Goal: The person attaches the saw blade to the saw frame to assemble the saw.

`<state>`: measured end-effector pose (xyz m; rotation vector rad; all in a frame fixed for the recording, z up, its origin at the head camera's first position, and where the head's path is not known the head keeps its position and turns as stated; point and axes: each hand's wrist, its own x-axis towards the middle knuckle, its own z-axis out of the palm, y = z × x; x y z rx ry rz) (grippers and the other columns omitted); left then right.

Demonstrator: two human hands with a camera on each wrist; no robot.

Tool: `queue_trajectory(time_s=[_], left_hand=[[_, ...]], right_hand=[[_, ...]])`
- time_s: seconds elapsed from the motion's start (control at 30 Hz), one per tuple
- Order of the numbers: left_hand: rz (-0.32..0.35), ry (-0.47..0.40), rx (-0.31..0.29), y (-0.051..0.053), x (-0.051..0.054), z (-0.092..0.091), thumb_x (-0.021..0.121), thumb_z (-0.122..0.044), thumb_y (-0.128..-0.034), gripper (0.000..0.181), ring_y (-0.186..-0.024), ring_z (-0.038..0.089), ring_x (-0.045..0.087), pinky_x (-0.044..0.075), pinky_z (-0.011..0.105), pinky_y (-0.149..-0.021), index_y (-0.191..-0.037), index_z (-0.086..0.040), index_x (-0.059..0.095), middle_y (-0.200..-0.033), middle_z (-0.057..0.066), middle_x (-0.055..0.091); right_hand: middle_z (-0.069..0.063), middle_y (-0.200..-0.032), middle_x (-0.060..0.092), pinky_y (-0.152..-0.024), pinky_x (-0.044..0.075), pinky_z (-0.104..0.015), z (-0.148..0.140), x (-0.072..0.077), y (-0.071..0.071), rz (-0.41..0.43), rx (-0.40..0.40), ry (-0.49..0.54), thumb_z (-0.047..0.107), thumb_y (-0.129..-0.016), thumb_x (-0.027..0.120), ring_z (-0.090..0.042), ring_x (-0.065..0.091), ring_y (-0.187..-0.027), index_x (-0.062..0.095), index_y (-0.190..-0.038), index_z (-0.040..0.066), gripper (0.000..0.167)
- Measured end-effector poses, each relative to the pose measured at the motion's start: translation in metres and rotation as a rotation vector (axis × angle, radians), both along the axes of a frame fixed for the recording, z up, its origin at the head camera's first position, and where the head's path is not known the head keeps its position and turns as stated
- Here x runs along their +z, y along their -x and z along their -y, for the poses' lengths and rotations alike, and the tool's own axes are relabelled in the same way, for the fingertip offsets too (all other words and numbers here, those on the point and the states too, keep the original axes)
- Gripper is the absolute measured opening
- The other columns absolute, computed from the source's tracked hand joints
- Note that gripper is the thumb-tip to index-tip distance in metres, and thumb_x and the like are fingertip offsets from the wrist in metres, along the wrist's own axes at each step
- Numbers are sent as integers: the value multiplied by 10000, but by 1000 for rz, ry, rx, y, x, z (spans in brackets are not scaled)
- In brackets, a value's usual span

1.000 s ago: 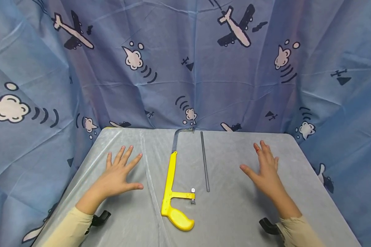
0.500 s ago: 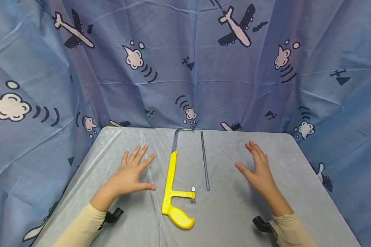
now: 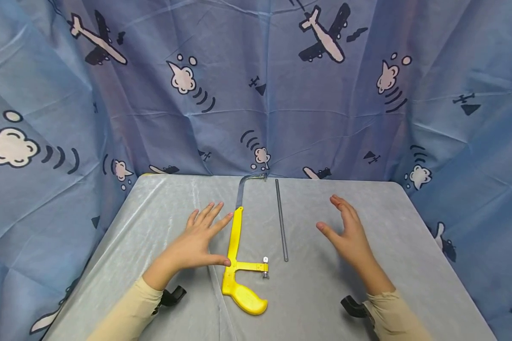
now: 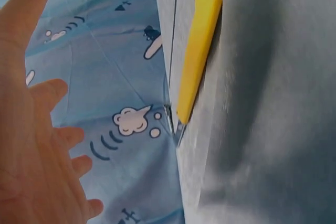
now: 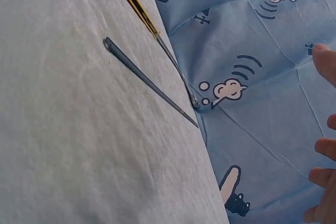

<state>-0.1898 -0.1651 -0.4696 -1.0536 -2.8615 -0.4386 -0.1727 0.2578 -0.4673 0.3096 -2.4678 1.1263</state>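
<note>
A yellow hacksaw frame (image 3: pixel 234 251) with a bare grey metal front arm lies on the table, its grip toward the near edge; no blade spans it. To its right lies a thin dark grey strip (image 3: pixel 282 220), whose exact kind I cannot tell. My left hand (image 3: pixel 196 244) hovers left of the frame, fingers spread, thumb tip overlapping it in the head view. A gap separates that hand from the hacksaw frame (image 4: pixel 202 45) in the left wrist view. Right of the strip, my right hand (image 3: pixel 351 234) hovers with fingers extended, holding nothing.
A grey cloth covers the table (image 3: pixel 307 303). Behind and on both sides hangs a blue curtain (image 3: pixel 324 118) with printed planes and clouds, meeting the table's far edge. A dark wrist mount (image 3: pixel 172 297) sits under the left wrist, another (image 3: pixel 353 307) under the right.
My left hand has moved right, up to the hacksaw frame. The right hand has drifted left toward the strip. The hacksaw frame and strip stay in place on the table.
</note>
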Motion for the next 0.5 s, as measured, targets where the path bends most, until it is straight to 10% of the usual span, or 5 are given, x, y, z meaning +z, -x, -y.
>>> queue_trajectory(time_s=[0.5], left_hand=[[30,-22,-81,-2,-5,-26,680,-794,-764,1126,-1576,377,85,92,701,-1192,-1649,-281,210,-1732,56,34]], right_hand=[[-170,-1483,525,-1163,291,-541,16,-13,5,-73,20,-5,145,-809,864,-397,399,-1420,559,-1416,-7,696]])
